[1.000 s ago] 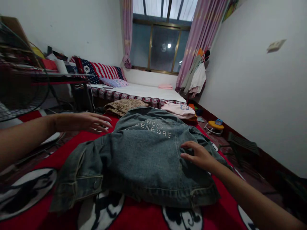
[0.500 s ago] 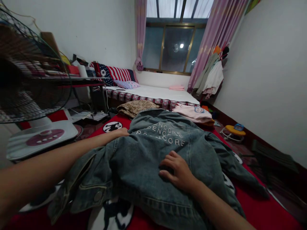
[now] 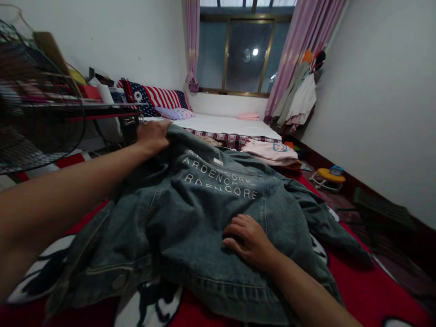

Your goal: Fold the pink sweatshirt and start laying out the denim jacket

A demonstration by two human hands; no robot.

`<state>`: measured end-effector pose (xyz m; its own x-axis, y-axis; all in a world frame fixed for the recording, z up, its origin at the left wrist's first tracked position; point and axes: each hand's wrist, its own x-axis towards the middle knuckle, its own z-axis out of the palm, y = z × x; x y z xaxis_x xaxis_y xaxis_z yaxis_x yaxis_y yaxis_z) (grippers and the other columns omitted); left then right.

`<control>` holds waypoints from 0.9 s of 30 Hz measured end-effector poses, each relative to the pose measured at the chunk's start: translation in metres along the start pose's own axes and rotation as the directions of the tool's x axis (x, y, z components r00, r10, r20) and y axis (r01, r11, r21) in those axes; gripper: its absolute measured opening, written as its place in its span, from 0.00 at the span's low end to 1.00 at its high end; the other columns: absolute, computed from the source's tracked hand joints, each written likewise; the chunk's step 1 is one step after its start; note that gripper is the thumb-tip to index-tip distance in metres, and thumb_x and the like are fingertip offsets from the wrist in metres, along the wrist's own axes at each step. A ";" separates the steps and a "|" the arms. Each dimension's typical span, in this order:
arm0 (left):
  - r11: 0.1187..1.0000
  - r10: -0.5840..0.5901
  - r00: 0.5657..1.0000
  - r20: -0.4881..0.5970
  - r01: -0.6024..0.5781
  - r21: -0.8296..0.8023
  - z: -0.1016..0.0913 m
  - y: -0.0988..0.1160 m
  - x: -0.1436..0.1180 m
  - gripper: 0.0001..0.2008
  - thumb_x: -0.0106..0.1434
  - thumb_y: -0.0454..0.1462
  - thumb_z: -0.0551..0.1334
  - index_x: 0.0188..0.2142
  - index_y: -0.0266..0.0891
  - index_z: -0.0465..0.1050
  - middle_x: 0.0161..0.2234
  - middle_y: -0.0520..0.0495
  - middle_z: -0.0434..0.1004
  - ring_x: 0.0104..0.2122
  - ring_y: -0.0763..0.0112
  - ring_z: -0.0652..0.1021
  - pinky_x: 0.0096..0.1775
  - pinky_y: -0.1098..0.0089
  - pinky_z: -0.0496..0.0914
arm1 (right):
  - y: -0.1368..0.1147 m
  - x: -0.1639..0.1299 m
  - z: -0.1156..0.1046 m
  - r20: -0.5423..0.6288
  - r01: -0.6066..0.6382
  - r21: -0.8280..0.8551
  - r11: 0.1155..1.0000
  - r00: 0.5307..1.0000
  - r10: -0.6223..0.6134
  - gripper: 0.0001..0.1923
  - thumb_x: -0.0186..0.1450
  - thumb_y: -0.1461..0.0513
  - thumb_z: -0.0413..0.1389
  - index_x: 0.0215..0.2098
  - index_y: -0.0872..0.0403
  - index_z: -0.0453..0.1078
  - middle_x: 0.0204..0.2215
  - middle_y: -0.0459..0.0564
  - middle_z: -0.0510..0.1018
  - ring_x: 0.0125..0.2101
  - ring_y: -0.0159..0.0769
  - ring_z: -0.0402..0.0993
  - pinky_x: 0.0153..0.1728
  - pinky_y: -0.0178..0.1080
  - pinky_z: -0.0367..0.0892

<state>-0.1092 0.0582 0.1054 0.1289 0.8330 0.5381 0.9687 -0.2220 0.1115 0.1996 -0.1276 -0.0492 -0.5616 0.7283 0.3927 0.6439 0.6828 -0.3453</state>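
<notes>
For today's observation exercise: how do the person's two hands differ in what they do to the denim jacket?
The left hand grips the far edge of the denim jacket, lifting it; the right hand lies knuckles-up, pressing the back panel. The left hand reaches far out; the right hand stays near. Both touch the jacket.

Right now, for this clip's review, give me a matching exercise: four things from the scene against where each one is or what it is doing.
Things:
1. left hand
2. right hand
3. pink garment
4. fan

Places or states:
A. folded, beyond the denim jacket
B. far left edge
C. gripping the jacket's far edge
D. pressed flat on the jacket's back

Pairs: 1-C, 2-D, 3-A, 4-B
</notes>
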 end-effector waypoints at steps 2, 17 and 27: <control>0.995 -0.054 0.994 -0.091 0.061 0.082 -0.010 -0.010 0.010 0.29 0.63 0.42 0.59 0.60 0.31 0.59 0.60 0.38 0.63 0.57 0.48 0.64 0.55 0.48 0.59 | 0.002 -0.001 0.000 -0.033 -0.014 -0.001 1.000 0.999 0.014 0.08 0.67 0.57 0.56 0.36 0.53 0.73 0.32 0.49 0.76 0.37 0.38 0.69 0.41 0.42 0.60; 0.945 0.327 0.699 0.636 -0.251 -0.209 0.029 0.006 -0.123 0.38 0.57 0.56 0.60 0.64 0.48 0.58 0.67 0.41 0.54 0.63 0.54 0.61 0.61 0.61 0.56 | 0.037 -0.061 -0.057 -0.475 -0.578 -0.307 0.756 0.781 0.405 0.22 0.63 0.54 0.56 0.53 0.53 0.68 0.54 0.61 0.68 0.54 0.55 0.65 0.52 0.56 0.63; 0.961 0.095 0.738 0.668 0.108 -0.256 0.003 -0.043 -0.152 0.46 0.54 0.55 0.60 0.67 0.38 0.51 0.65 0.42 0.58 0.62 0.58 0.63 0.60 0.65 0.57 | 0.036 -0.108 -0.069 -0.191 -0.695 0.054 0.716 0.697 0.691 0.29 0.61 0.48 0.51 0.58 0.51 0.67 0.55 0.56 0.74 0.55 0.53 0.70 0.54 0.52 0.67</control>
<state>-0.1703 -0.0579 0.0164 0.3286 0.9324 -0.1507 0.8903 -0.2526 0.3789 0.3193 -0.1853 -0.0447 0.1528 0.9682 0.1980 0.8237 -0.0141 -0.5669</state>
